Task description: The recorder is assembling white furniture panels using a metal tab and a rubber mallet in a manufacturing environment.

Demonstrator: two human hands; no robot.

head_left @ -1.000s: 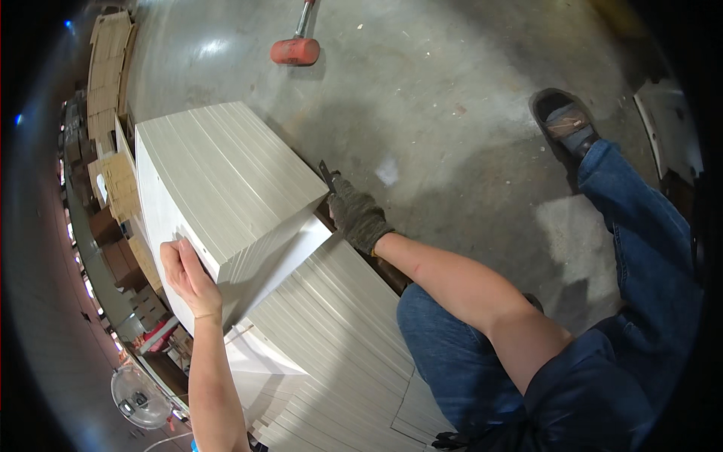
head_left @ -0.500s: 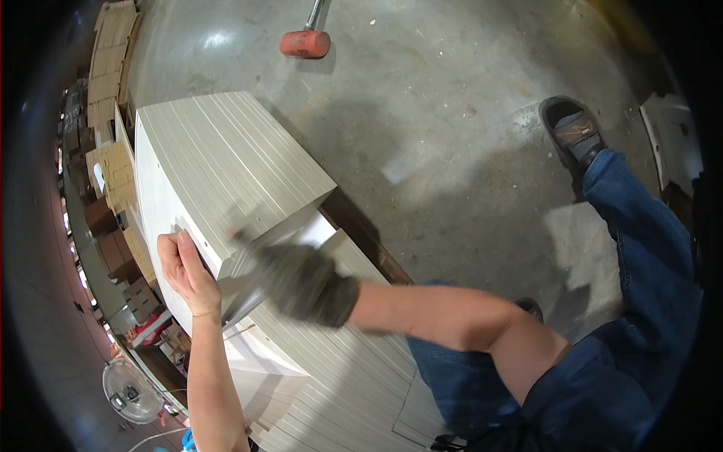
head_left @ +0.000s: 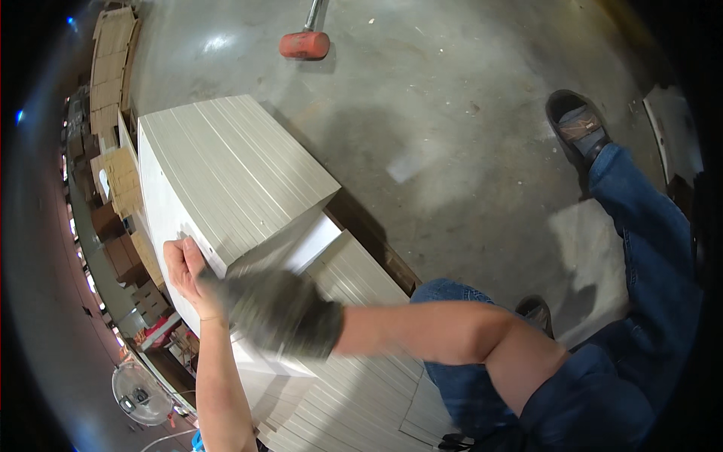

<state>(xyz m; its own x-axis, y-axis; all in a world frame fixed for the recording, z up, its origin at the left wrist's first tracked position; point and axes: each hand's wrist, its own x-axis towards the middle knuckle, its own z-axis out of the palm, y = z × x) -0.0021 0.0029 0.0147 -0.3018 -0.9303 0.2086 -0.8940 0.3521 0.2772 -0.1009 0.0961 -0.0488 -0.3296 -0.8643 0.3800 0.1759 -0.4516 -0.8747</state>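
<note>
A tall stack of pale grey-white panels (head_left: 233,166) stands on edge in front of me, its layered edges facing up. On the white outer face (head_left: 160,188) of the stack, beside a small dark hole, my bare left hand (head_left: 187,273) is closed, thumb against curled fingers. Whatever it pinches is too small or hidden to name. My right hand (head_left: 279,313), in a dark grey-green glove, passes over the gap between this stack and a second panel stack (head_left: 361,301). Its fingertips come close to my left hand. Motion smears its fingers, and nothing held can be made out.
A red-headed mallet (head_left: 305,46) lies on the concrete floor (head_left: 452,90) beyond the stacks. Cardboard boxes (head_left: 120,256) line the left side, with a fan (head_left: 141,393) at lower left. My jeans-clad leg (head_left: 640,196) stretches out on the right.
My gloved right hand has swung left and slightly down, toward my left hand. The left hand keeps its place on the white face. The view has shifted slightly.
</note>
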